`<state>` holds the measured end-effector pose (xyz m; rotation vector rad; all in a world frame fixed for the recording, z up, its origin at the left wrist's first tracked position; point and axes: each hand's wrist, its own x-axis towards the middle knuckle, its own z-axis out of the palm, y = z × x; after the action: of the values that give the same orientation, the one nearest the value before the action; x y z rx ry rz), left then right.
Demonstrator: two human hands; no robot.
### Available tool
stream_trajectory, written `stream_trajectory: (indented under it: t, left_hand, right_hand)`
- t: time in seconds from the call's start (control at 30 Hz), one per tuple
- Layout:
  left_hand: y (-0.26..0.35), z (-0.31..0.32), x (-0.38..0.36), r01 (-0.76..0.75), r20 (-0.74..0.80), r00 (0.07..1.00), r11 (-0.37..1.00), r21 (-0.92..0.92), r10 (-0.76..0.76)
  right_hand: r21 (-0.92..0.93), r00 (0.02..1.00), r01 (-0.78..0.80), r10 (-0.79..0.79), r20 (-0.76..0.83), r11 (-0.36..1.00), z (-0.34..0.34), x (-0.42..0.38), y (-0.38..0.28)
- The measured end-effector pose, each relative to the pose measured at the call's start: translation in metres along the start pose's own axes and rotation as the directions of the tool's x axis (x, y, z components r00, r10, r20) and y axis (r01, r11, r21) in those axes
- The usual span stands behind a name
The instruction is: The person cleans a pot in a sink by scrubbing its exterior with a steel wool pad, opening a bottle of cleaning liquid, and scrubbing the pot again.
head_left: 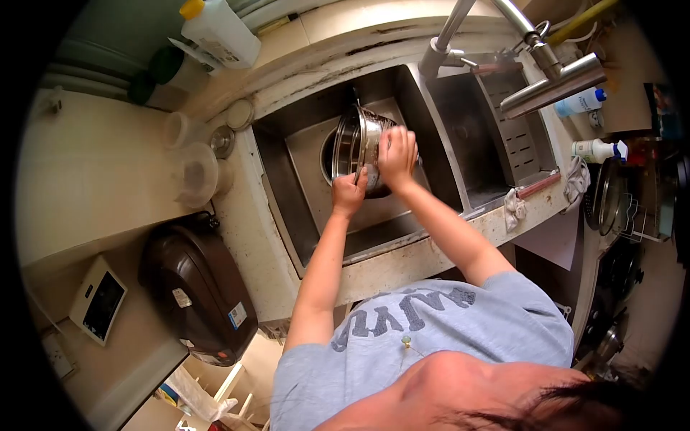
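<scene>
A shiny metal pot is tipped on its side over the left sink basin, its open mouth facing left. My left hand grips the pot's rim at the near side, thumb over the edge. Against the pot's outer wall, my right hand is closed with its fingers curled. Whatever lies under those fingers, if anything, is hidden. Behind the pot, a round dark shape shows at the basin floor, partly covered.
A second basin with a slotted tray lies to the right, under the metal faucet. Rags hang on its front edge. Clear plastic containers and a white jug stand left and behind. A brown appliance is at lower left.
</scene>
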<state>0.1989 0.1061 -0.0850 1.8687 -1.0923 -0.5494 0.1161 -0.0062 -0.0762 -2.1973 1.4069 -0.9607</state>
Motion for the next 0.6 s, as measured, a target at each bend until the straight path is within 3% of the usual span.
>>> stream_trajectory:
  t: [0.07,0.1,0.13,0.2,0.27,0.33,0.4,0.43,0.53,0.6]
  left_hand:
    - [0.006,-0.002,0.0,0.055,0.023,0.998,0.996,-0.063,-0.054]
    - [0.003,0.0,-0.007,0.065,0.028,0.998,0.996,-0.059,-0.064]
    - [-0.002,0.001,-0.011,0.024,0.005,1.0,1.0,-0.02,-0.024]
    - [-0.006,0.002,-0.001,-0.017,-0.013,1.0,0.999,0.031,0.017]
    - [-0.009,0.004,0.0,-0.009,0.005,1.0,1.0,-0.016,0.01]
    - [-0.007,0.003,0.001,0.003,0.006,1.0,1.0,-0.017,-0.002]
    - [-0.007,0.003,-0.003,0.026,0.011,1.0,1.0,-0.01,-0.025]
    - [-0.006,0.004,-0.003,0.032,0.008,0.999,0.999,-0.021,-0.032]
    - [-0.001,0.001,-0.001,0.042,0.026,0.999,0.999,-0.006,-0.041]
    - [-0.001,0.0,-0.002,0.024,-0.039,0.999,0.998,0.061,-0.022]
  right_hand:
    - [-0.024,0.981,-0.127,0.129,0.142,0.992,0.017,0.041,0.018]
    - [-0.091,0.885,-0.285,0.298,0.357,0.954,0.015,0.063,0.023]
    - [-0.101,0.914,-0.297,0.314,0.256,0.949,0.022,0.059,0.026]
    - [-0.069,0.997,-0.072,0.075,0.035,0.995,0.013,0.026,0.009]
    - [-0.016,1.0,0.016,-0.015,0.009,1.0,-0.004,-0.006,-0.017]
    - [0.011,0.993,0.117,-0.117,-0.019,0.993,0.01,0.013,-0.013]
    - [0.037,0.977,-0.044,0.036,0.209,0.998,0.031,0.058,0.002]
    - [-0.005,0.873,-0.237,0.215,0.438,0.972,0.035,0.082,0.009]
    - [-0.008,0.769,-0.4,0.341,0.541,0.916,0.047,0.096,0.044]
    - [0.313,0.77,-0.552,0.328,0.547,0.773,0.041,0.088,0.064]
